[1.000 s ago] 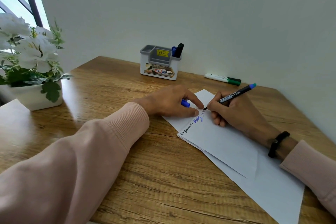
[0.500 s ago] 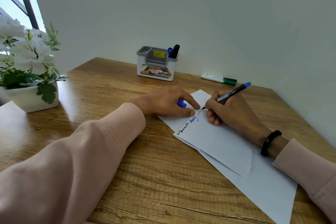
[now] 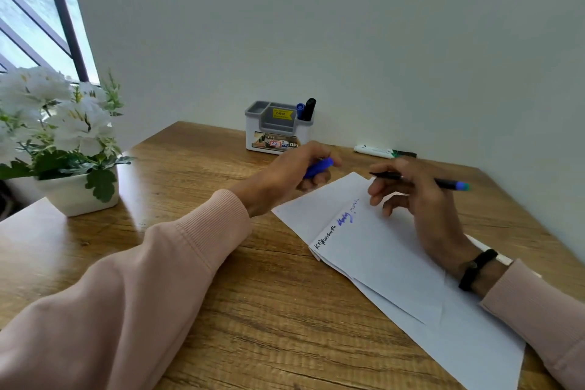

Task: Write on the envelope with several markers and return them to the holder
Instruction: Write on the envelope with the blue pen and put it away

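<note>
Hovering hands over envelope; marker aloft

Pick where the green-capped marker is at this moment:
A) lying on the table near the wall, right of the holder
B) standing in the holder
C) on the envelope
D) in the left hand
A: the green-capped marker lies flat on the table by the wall, right of the holder, untouched by either hand.

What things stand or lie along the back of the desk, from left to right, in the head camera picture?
Flower pot → marker holder → green marker.
</note>
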The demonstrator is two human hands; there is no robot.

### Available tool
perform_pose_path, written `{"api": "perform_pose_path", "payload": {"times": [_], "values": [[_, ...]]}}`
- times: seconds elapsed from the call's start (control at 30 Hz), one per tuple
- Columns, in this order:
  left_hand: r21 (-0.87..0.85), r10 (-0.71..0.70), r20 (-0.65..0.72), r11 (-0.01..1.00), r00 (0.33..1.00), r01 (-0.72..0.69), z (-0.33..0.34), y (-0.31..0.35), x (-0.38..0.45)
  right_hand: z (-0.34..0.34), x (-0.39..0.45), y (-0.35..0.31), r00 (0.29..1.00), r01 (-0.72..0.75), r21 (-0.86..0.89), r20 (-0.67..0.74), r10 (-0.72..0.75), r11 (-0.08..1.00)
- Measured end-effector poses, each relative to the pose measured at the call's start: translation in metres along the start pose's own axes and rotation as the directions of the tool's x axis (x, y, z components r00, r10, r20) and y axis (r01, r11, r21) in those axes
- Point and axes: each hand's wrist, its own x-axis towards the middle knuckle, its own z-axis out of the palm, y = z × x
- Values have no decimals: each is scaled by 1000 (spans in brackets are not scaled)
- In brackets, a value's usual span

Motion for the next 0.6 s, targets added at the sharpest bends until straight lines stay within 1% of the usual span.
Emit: {"api": "perform_pose_path", "payload": {"times": [0.07,0.1,0.2,0.27,0.3,0.37,0.5,0.6], "values": [[16,12,12,1000,1000,-12,3,1,-1,1,-2,1,1000,28,-6,14,-28,1000],[37,23,23,999,999,-24,3,1,-1,3,-3,2,998,67,-29,19,-66,997],[58,67,77,996,995,-71,1,-2,-2,4,-7,2,960,281,-148,30,-279,948],[-3,81,91,997,993,-81,-1,-5,0,3,-9,2,914,406,-203,59,-402,891],[-40,80,86,996,993,-76,-1,-6,0,2,-10,2,896,443,-210,78,-437,872],[-86,76,85,994,993,-69,-2,-7,2,2,-12,2,876,483,-226,113,-470,846],[-77,91,129,994,988,-81,-3,-8,2,1,-16,0,849,528,-275,194,-491,804],[-85,101,137,992,985,-90,-1,-8,1,0,-15,1,842,538,-263,219,-493,801]]}}
